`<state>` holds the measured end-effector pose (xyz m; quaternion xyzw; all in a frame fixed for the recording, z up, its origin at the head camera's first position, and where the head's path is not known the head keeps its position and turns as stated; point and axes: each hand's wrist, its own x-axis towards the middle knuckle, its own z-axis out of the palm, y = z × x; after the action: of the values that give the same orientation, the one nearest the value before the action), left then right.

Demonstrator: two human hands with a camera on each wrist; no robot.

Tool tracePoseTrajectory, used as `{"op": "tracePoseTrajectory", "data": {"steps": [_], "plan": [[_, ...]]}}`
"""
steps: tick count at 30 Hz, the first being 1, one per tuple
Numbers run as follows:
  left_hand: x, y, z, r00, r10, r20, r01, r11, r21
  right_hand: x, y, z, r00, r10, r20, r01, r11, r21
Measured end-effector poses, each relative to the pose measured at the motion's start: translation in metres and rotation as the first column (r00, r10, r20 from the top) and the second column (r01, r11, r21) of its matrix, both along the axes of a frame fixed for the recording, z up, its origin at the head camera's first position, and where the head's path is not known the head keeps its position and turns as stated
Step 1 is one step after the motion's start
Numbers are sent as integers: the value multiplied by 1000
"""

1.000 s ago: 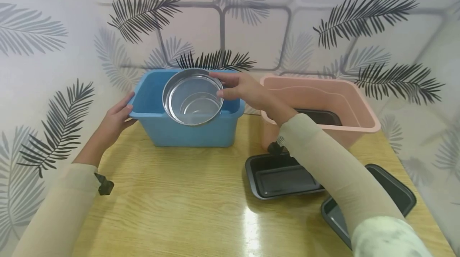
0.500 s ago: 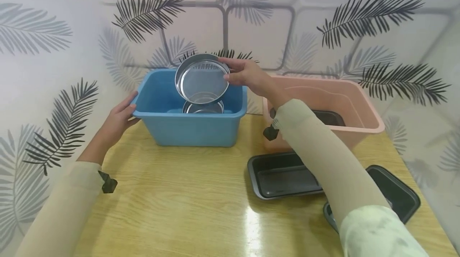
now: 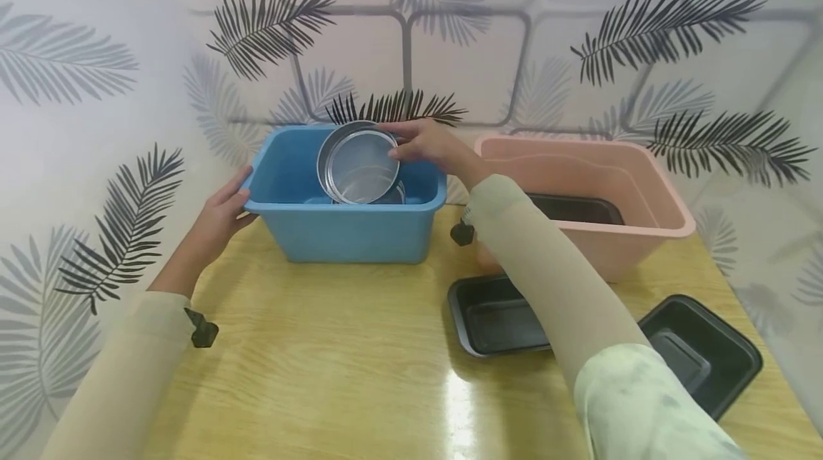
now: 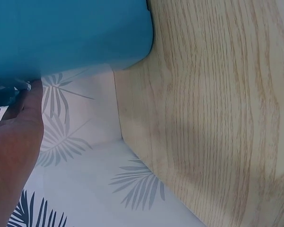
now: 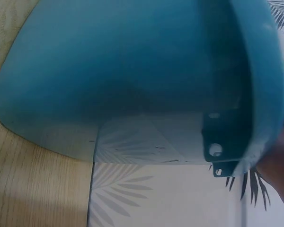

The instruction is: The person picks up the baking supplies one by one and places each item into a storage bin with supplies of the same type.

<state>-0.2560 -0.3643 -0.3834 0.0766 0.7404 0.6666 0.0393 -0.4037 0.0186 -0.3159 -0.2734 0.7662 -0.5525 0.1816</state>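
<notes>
A blue plastic tub (image 3: pixel 353 235) stands at the back of the table. My left hand (image 3: pixel 221 221) grips the rim at its left end; the left wrist view shows fingers (image 4: pixel 32 104) under the tub's edge. With thumb and fingers, my right hand (image 3: pixel 432 147) pinches a round silver cake pan (image 3: pixel 365 166) by its right edge. The pan is tilted, its inside facing me, and its lower part reaches into the tub. Behind it, another shiny round pan (image 3: pixel 396 193) shows partly inside the tub. In the right wrist view the tub wall hides the pan.
To the right stands a peach tub (image 3: pixel 591 160) with a dark pan (image 3: pixel 575 208) inside. Before it on the wooden table (image 3: pixel 308 360) lie a dark loaf pan (image 3: pixel 501 321), partly under my right sleeve, and another dark rectangular pan (image 3: pixel 714 353). A patterned wall rises behind.
The round pan in my right hand first rose and moved right, uncovering another pan in the tub, then came down into the tub. My left hand stays on the rim.
</notes>
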Motion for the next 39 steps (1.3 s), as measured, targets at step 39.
{"op": "tracePoseTrajectory", "data": {"steps": [39], "plan": [[-1,-2,-1,1000,-15,-21,15,1000,-22,-10,-38,-18,971,70,-229,41,895,445]]}}
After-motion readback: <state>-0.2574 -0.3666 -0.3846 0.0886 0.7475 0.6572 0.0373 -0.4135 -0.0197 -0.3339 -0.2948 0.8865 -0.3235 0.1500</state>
